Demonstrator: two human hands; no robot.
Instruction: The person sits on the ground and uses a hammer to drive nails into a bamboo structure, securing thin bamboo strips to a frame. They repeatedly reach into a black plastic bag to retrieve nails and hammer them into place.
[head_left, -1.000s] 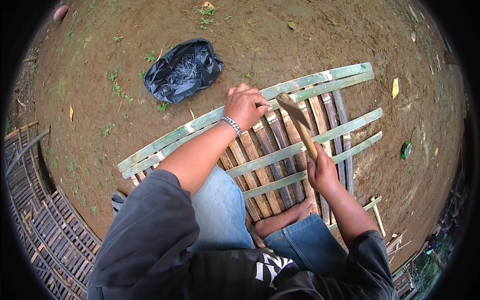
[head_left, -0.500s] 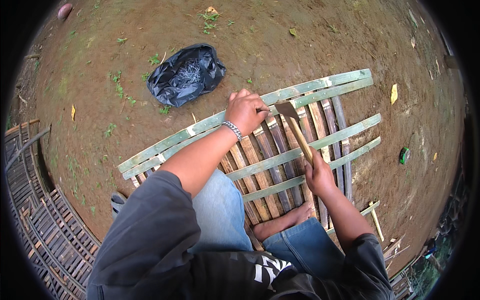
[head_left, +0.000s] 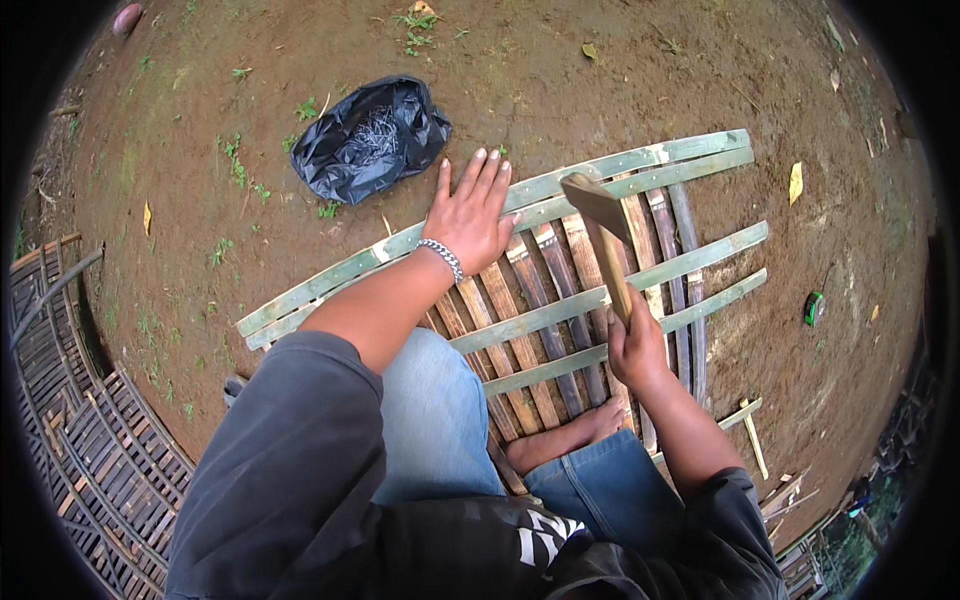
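Note:
A panel of bamboo slats [head_left: 560,300] lies on the bare earth in front of me, brown strips crossed by pale green ones. My left hand [head_left: 470,215], with a metal bracelet at the wrist, hovers with fingers spread over the panel's far green strips. My right hand [head_left: 632,345] grips the wooden handle of a hammer [head_left: 600,225], whose head is raised above the slats. My bare foot [head_left: 565,440] rests on the near end of the panel, next to my jeans-clad knee.
A black plastic bag [head_left: 368,135] holding what look like nails lies on the ground beyond the panel. A woven bamboo structure [head_left: 75,420] curves along the left. A small green object [head_left: 814,307] lies on the dirt at right. Loose bamboo sticks [head_left: 752,435] lie lower right.
My left hand has opened from a closed grip on the far strips and lifted with fingers spread. The hammer stays raised in my right hand, shifted slightly.

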